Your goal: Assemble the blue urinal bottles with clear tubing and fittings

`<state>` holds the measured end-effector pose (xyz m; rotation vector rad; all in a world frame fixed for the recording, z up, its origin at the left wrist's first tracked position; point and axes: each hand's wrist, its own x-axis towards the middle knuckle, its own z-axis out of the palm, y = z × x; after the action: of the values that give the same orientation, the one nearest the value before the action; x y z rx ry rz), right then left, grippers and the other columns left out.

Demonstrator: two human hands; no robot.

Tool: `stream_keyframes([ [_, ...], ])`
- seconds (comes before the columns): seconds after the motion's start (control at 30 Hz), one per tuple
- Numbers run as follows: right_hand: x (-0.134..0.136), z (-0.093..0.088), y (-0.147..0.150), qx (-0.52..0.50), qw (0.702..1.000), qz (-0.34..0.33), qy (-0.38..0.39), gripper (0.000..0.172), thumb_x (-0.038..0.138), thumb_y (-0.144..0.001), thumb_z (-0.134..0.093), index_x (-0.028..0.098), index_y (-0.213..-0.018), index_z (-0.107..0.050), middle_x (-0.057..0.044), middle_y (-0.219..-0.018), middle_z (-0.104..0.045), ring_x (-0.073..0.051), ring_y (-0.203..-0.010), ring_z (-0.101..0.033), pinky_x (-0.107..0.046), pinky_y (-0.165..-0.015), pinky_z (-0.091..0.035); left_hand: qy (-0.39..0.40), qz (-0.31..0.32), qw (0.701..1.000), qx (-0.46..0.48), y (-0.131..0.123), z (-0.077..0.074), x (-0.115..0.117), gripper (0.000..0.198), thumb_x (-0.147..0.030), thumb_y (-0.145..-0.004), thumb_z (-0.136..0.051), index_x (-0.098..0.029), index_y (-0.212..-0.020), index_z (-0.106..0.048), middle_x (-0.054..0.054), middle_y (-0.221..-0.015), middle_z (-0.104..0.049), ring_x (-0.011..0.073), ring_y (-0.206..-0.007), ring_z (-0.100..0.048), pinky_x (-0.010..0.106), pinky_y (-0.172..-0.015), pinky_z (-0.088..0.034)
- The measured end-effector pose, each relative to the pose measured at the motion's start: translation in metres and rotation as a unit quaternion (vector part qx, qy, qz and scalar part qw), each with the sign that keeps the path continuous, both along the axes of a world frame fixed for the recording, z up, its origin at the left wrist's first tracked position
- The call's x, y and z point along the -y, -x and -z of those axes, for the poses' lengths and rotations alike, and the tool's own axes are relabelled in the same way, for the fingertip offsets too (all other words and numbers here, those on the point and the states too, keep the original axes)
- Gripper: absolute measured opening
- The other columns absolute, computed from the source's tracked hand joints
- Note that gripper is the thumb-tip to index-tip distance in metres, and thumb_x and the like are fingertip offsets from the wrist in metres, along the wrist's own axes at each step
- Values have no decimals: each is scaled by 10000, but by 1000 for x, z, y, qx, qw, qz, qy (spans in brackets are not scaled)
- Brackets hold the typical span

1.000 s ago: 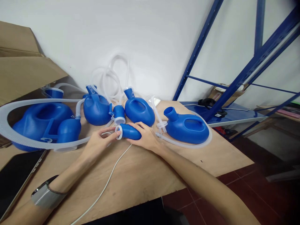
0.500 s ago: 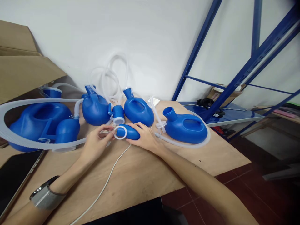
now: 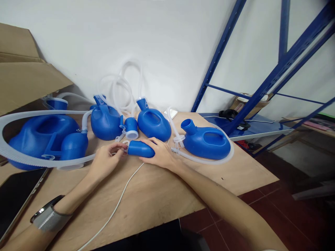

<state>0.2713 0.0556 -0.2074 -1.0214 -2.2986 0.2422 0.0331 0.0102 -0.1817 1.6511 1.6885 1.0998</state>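
Note:
My right hand (image 3: 160,153) lies on the wooden table (image 3: 162,195) and grips a small blue plastic funnel piece (image 3: 140,149) from its right side. My left hand (image 3: 104,161) pinches the white ring at that piece's left end, together with a clear tube that runs off to the left. Several blue plastic bottles with handles stand just behind, the nearest ones at centre (image 3: 153,123) and at right (image 3: 206,142). A wide ribbed clear hose (image 3: 15,155) loops round a large blue bottle (image 3: 42,134) on the left.
A white cable (image 3: 115,205) runs from under my hands to the near table edge. A dark laptop or tablet (image 3: 15,195) lies at the near left, a cardboard box (image 3: 23,80) at the far left. Blue metal shelving (image 3: 261,94) stands right of the table.
The blue piece has turned a little in my hands, so its white ring now faces my left fingers and is mostly covered by them. Both hands stay in place.

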Motion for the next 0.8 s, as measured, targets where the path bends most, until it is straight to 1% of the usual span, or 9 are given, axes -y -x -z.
stream_keyframes([
  [0.1,1,-5,0,3,1000,9,8,680,480,-822,-808,333,-1447,-583,-35,-1339,-664,-249,-1216,-658,-392,-1015,-533,-75,-57,990,-101,9,3,-2,386,-493,-842,-513,-209,-967,-744,68,-908,-791,240,-718,-718,363,-739,-564],
  [0.17,1,-7,-1,8,1000,15,9,669,487,-833,-798,327,-1446,-584,-38,-1339,-660,-250,-1213,-658,-394,-1014,-533,-141,-59,969,-193,15,6,-4,403,-460,-867,-490,-203,-1047,-743,88,-1030,-778,258,-848,-725,383,-823,-563],
  [0.23,1,-6,-1,16,1000,17,5,671,499,-838,-790,336,-1453,-577,-40,-1340,-655,-253,-1208,-658,-392,-1001,-537,-179,-6,942,-284,20,12,-8,469,-445,-869,-484,-191,-1179,-728,128,-1205,-739,322,-1082,-695,440,-911,-559],
  [0.3,0,-5,-2,25,1000,16,-1,676,506,-845,-779,352,-1467,-563,-41,-1340,-650,-254,-1201,-660,-387,-978,-543,-184,57,913,-361,22,20,-11,512,-437,-881,-471,-188,-1262,-705,158,-1362,-675,387,-1276,-599,529,-968,-539],
  [0.4,-2,-2,-2,33,999,14,-5,676,511,-860,-763,351,-1481,-550,-43,-1343,-642,-258,-1198,-661,-393,-963,-545,-169,99,888,-415,23,34,-15,467,-442,-957,-404,-185,-1183,-722,170,-1407,-653,416,-1351,-531,617,-1015,-498],
  [0.5,-3,-3,-2,40,999,18,-2,675,522,-855,-767,348,-1473,-557,-43,-1338,-642,-263,-1206,-656,-397,-956,-545,-174,111,893,-401,25,45,-21,438,-448,-997,-378,-175,-1068,-713,175,-1339,-686,401,-1355,-525,609,-1077,-472],
  [0.6,-3,-4,-3,42,999,24,2,671,526,-853,-768,338,-1465,-566,-49,-1336,-646,-260,-1204,-656,-385,-954,-543,-185,133,904,-361,28,47,-26,399,-469,-987,-411,-189,-988,-695,166,-1326,-694,404,-1387,-495,614,-1130,-435],
  [0.7,-3,-5,-3,35,999,24,1,680,522,-844,-774,329,-1463,-568,-50,-1345,-650,-259,-1204,-658,-378,-956,-545,-186,119,936,-273,26,36,-24,413,-532,-984,-423,-201,-945,-666,165,-1370,-678,386,-1406,-498,605,-1179,-394],
  [0.8,-3,-4,-4,15,1000,18,-7,690,531,-836,-778,320,-1460,-572,-46,-1356,-655,-253,-1209,-663,-375,-960,-554,-149,47,979,-128,18,17,-16,417,-604,-973,-473,-221,-982,-639,144,-1533,-567,355,-1440,-497,548,-1173,-422],
])
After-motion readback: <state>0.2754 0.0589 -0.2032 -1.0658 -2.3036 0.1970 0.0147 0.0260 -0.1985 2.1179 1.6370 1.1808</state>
